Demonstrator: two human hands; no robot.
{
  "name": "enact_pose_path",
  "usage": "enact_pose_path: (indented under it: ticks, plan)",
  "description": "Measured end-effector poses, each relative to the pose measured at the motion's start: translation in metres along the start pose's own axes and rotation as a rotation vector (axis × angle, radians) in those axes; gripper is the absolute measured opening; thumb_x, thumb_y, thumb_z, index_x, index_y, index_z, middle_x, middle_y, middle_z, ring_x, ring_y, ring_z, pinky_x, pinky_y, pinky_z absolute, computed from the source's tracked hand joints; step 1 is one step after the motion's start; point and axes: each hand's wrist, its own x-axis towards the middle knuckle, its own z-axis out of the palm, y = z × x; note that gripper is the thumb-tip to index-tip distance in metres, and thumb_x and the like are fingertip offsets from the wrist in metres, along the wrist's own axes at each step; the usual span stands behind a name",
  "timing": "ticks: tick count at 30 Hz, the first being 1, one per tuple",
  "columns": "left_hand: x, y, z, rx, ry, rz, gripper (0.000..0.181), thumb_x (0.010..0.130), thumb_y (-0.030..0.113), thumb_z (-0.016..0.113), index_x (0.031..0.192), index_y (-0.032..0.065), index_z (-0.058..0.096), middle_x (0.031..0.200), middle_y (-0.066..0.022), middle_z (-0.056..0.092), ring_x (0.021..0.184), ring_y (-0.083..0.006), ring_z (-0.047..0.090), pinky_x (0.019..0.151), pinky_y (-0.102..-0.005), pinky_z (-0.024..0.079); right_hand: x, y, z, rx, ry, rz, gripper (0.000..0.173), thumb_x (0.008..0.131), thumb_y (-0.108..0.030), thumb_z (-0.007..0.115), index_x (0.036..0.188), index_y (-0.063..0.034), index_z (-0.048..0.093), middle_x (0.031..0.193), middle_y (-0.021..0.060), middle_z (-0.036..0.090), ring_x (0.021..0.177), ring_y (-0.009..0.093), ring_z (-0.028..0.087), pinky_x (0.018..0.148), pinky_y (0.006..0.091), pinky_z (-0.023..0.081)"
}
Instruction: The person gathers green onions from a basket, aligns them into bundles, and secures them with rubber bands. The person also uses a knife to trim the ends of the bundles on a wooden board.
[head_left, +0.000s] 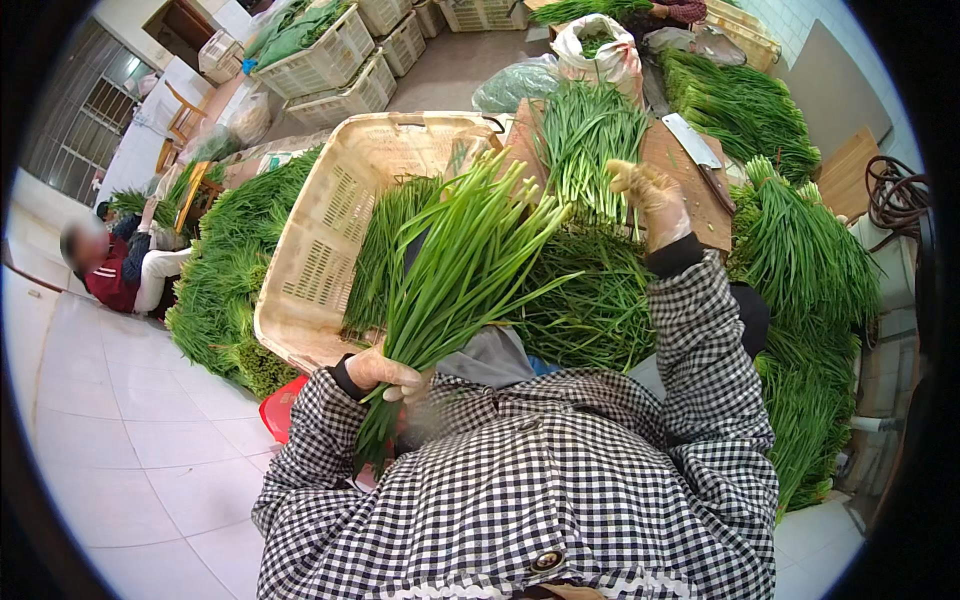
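My left hand, in a thin pale glove, grips a thick bunch of garlic chives. The pale stem ends fan out up and to the right, while the leaf tips hang below my fist. Raised at the right is my gloved right hand, its fingers bent; whether they pinch a stem is unclear. Beside it, a pile of chives lies on a wooden board. Loose chives lie below the board, in front of my body. More chives lie inside the cream plastic crate at the left.
A cleaver lies on the board's right side. Bundled chives are stacked at the right, and more chives beyond the crate. A white woven sack stands behind. A person sits at far left; another person's sleeve shows at the top.
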Motion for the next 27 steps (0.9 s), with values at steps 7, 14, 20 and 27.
enact_pose_path:
  ticks: [7,14,20,27]
  plan:
    - [0.005,-0.012,-0.015,-0.044,-0.181,-0.07,0.025,0.083,0.018,0.067,0.098,0.0021,0.055,0.051,0.0018,0.048,0.041,-0.0072,0.041,0.049,-0.0256,0.037,-0.006,-0.017,0.037,0.052,-0.631,0.296,0.049,0.084,-0.022,0.071,0.125,-0.0019,0.054,0.119,0.0082,0.061,0.107,0.018,0.057,0.098,0.0312,0.041]
    - [0.009,-0.019,-0.019,-0.075,-0.27,-0.047,0.029,0.088,0.022,0.064,0.11,0.0044,0.055,0.051,0.0031,0.048,0.04,-0.0057,0.038,0.048,-0.0246,0.037,0.012,0.001,-0.005,0.192,-0.145,0.209,0.017,0.085,-0.021,0.064,0.073,-0.0091,0.063,0.101,0.0055,0.067,0.096,0.014,0.057,0.097,0.0305,0.041]
    - [0.012,-0.02,-0.018,-0.086,-0.285,-0.041,0.026,0.088,0.022,0.063,0.101,0.0018,0.056,0.049,0.002,0.047,0.04,-0.0072,0.039,0.048,-0.0254,0.039,-0.004,-0.025,0.02,-0.397,-0.373,-0.15,0.047,0.082,-0.039,0.07,0.114,-0.0047,0.061,0.109,0.0064,0.062,0.111,0.02,0.052,0.1,0.0369,0.039]
    - [0.014,-0.007,-0.013,0.11,-0.21,-0.201,0.025,0.082,0.023,0.068,0.088,0.0015,0.057,0.052,0.0008,0.047,0.043,-0.0086,0.044,0.05,-0.0269,0.041,-0.006,0.004,0.032,0.004,-0.64,0.202,0.028,0.081,-0.004,0.071,0.107,0.0007,0.063,0.096,0.0053,0.067,0.088,0.015,0.061,0.081,0.0277,0.052]
